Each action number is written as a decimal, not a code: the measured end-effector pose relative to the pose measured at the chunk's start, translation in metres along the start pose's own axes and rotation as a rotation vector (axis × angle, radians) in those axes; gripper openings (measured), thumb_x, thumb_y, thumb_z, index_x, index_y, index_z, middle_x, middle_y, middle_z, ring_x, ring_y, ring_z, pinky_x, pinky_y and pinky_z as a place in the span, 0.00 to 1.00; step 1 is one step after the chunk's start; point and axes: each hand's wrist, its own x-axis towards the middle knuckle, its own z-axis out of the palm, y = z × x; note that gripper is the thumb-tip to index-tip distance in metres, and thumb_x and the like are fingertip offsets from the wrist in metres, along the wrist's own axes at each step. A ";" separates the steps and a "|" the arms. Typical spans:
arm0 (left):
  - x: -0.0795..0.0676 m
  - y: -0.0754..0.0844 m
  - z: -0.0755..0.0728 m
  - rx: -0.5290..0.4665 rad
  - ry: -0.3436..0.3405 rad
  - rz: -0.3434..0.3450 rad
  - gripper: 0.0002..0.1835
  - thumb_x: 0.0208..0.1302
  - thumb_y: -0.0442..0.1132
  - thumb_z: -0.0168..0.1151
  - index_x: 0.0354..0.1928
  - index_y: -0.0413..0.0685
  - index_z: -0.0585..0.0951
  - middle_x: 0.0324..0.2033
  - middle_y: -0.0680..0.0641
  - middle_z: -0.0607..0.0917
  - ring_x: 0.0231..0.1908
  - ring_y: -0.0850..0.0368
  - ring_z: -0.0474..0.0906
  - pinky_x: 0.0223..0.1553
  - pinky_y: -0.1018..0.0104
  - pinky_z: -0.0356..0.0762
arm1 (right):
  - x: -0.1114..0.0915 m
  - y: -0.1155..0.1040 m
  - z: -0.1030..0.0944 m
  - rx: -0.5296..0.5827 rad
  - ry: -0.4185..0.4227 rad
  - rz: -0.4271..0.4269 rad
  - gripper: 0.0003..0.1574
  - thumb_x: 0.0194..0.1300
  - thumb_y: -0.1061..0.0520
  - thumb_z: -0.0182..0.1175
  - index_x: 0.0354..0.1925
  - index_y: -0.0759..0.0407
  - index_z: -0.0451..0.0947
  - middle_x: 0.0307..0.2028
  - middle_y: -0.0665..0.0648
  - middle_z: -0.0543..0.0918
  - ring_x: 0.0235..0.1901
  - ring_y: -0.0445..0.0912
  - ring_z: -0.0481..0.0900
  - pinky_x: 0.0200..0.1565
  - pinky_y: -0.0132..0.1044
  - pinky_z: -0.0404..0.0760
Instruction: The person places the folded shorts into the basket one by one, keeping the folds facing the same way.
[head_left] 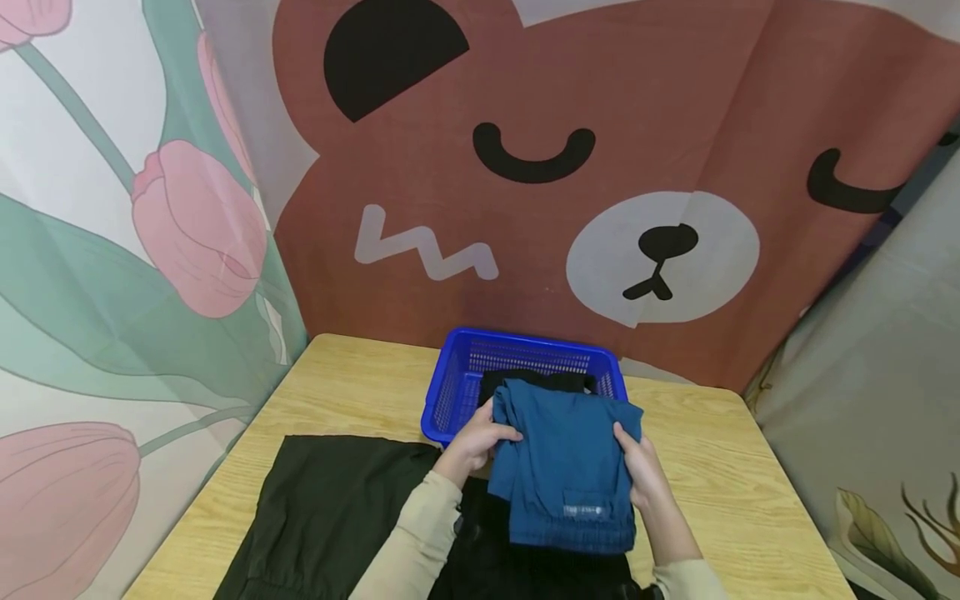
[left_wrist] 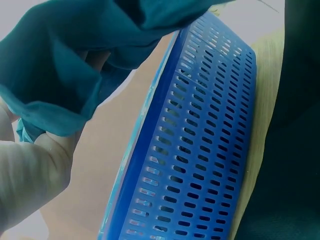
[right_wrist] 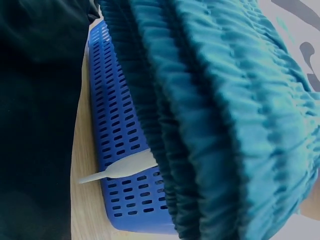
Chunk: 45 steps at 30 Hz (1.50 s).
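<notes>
Folded blue pants (head_left: 573, 467) with a gathered elastic waistband hang between my two hands, above the front of the blue basket (head_left: 433, 408). My left hand (head_left: 476, 437) pinches their left edge, thumb on top. On the opposite edge my right hand (head_left: 641, 467) grips the cloth, thumb in front. In the left wrist view the blue cloth (left_wrist: 55, 75) droops over the left hand (left_wrist: 55, 155). The ribbed waistband (right_wrist: 210, 120) fills much of the right wrist view and hides most of the right hand. Inside the basket lies a folded black garment (head_left: 536, 381).
A dark green garment (head_left: 337, 500) lies flat on the wooden table (head_left: 720, 467) at the left. Black cloth (head_left: 525, 571) lies below the blue pants, near the front. A pale pointed strip (right_wrist: 125, 166) shows before the basket's side. Printed curtains (head_left: 525, 292) hang behind the table.
</notes>
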 end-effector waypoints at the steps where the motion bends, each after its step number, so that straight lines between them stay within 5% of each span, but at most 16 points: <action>1: 0.001 0.000 0.000 0.001 -0.002 0.000 0.41 0.47 0.21 0.57 0.65 0.42 0.55 0.57 0.41 0.65 0.49 0.50 0.64 0.51 0.55 0.65 | 0.001 -0.001 0.000 0.000 0.000 -0.003 0.43 0.69 0.43 0.38 0.68 0.59 0.30 0.67 0.66 0.43 0.63 0.57 0.47 0.60 0.50 0.51; 18: 0.018 0.013 -0.002 -0.023 0.038 -0.014 0.37 0.46 0.21 0.57 0.62 0.44 0.60 0.50 0.42 0.69 0.43 0.52 0.69 0.43 0.59 0.72 | 0.017 -0.017 0.001 -0.030 0.027 -0.031 0.41 0.69 0.44 0.38 0.69 0.61 0.33 0.66 0.67 0.46 0.62 0.57 0.49 0.60 0.50 0.52; 35: 0.027 0.023 -0.002 -0.085 0.142 -0.026 0.33 0.57 0.37 0.60 0.62 0.39 0.59 0.57 0.39 0.66 0.53 0.46 0.66 0.53 0.55 0.64 | 0.036 -0.022 0.004 0.079 0.118 -0.021 0.40 0.70 0.48 0.37 0.69 0.58 0.31 0.68 0.60 0.40 0.65 0.52 0.42 0.62 0.42 0.47; 45: 0.030 0.022 -0.005 -0.041 0.146 -0.019 0.40 0.49 0.27 0.65 0.64 0.39 0.56 0.57 0.37 0.67 0.53 0.45 0.66 0.52 0.55 0.65 | 0.044 -0.033 0.006 0.110 0.176 0.046 0.40 0.70 0.49 0.37 0.68 0.60 0.28 0.68 0.59 0.39 0.65 0.51 0.40 0.62 0.42 0.44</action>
